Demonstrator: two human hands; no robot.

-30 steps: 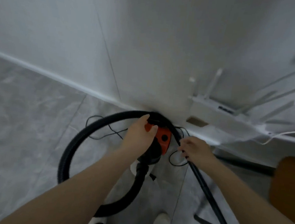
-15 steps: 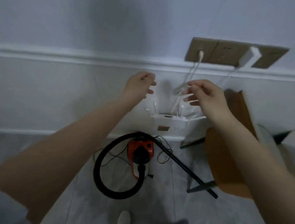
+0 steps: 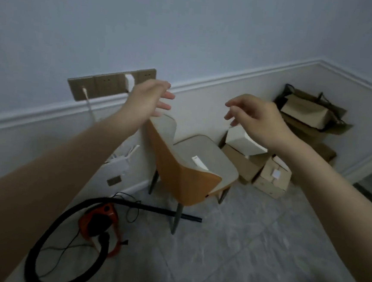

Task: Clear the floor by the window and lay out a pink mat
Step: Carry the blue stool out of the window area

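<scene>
The orange chair (image 3: 184,174) stands by the far wall on the grey floor (image 3: 250,247) (a small white item on its seat). Above it, left hand (image 3: 149,98) and right hand (image 3: 256,117) reach out, fingers loose, holding nothing. Orange vacuum (image 3: 98,223) lies near left; cardboard boxes (image 3: 271,177) fill the far right corner.

Both bare forearms reach forward from lower corners toward frame centre. Left hand (image 3: 149,97) and right hand (image 3: 255,118) apart, fingers loosely spread, holding nothing.
</scene>
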